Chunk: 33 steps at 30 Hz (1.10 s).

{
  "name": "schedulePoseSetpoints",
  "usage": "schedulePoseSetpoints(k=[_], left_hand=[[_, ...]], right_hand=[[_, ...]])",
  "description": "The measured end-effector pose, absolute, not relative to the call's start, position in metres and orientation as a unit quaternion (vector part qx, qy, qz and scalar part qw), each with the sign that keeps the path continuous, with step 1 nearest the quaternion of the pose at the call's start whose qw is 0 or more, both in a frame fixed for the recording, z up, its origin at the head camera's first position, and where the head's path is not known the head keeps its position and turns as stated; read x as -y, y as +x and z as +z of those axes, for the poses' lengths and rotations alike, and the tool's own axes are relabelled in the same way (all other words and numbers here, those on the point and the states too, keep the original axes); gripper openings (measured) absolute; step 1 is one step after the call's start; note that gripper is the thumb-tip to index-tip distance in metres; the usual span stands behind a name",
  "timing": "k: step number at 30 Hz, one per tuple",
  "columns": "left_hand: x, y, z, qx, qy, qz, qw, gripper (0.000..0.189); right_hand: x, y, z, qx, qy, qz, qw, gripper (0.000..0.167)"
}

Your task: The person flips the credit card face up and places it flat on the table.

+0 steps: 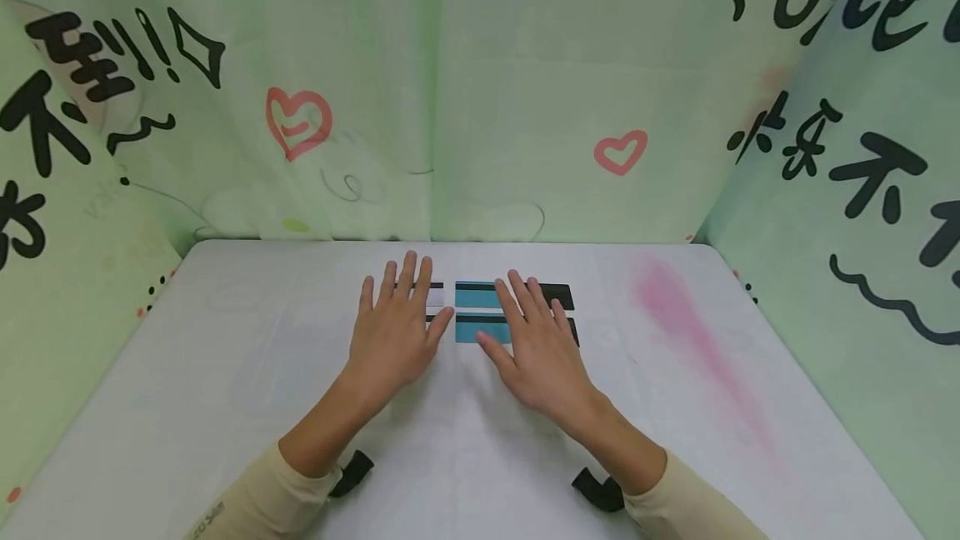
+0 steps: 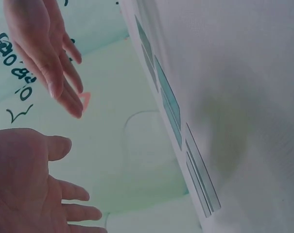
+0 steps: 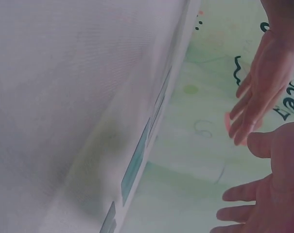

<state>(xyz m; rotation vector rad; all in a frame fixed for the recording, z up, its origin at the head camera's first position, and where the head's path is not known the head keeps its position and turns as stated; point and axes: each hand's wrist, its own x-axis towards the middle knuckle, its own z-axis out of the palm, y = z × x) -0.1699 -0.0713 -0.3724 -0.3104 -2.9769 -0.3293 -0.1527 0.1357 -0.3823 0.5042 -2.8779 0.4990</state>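
Both hands are held above the table with fingers straight and spread, holding nothing. Over the left part of a card group is the left hand [image 1: 393,344], partly hiding pale cards with dark stripes [image 1: 435,298]. The right hand [image 1: 546,361] hovers over the right part, covering portions of a far blue card [image 1: 474,297], a near blue card [image 1: 474,330] and black cards [image 1: 561,297]. The cards lie flat in two rows. In the left wrist view, a gap separates the left hand [image 2: 25,182] from the table; the right wrist view shows the right hand [image 3: 275,189] likewise raised.
A white-covered table [image 1: 225,407] with a pink smear [image 1: 697,340] on its right side carries the cards. Pale green curtains [image 1: 510,65] with black writing and red hearts enclose its back and sides. Dark curved pieces [image 1: 352,473] show beside both sleeve cuffs.
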Motion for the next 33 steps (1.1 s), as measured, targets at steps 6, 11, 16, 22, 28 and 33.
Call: schedulePoseSetpoints(k=[6, 11, 16, 22, 28, 33], left_hand=[[0.075, -0.176, -0.372, 0.986, -0.113, -0.109, 0.063, 0.075], [0.079, -0.183, -0.373, 0.986, -0.116, -0.099, 0.062, 0.075], [0.081, -0.189, -0.373, 0.988, -0.106, -0.096, 0.056, 0.075], [0.082, -0.195, -0.373, 0.989, -0.1, -0.097, 0.045, 0.076], [0.083, -0.201, -0.373, 0.99, -0.098, -0.096, 0.042, 0.078], [0.083, -0.204, -0.372, 0.99, -0.095, -0.099, 0.043, 0.078]], right_hand=[[-0.133, -0.159, -0.384, 0.968, 0.165, 0.169, 0.08, 0.077], [-0.131, -0.164, -0.385, 0.968, 0.163, 0.175, 0.07, 0.077], [-0.13, -0.169, -0.386, 0.968, 0.164, 0.177, 0.069, 0.075], [-0.13, -0.175, -0.386, 0.969, 0.163, 0.172, 0.071, 0.076], [-0.129, -0.181, -0.388, 0.969, 0.165, 0.172, 0.069, 0.076], [-0.128, -0.188, -0.389, 0.97, 0.162, 0.166, 0.07, 0.076]])
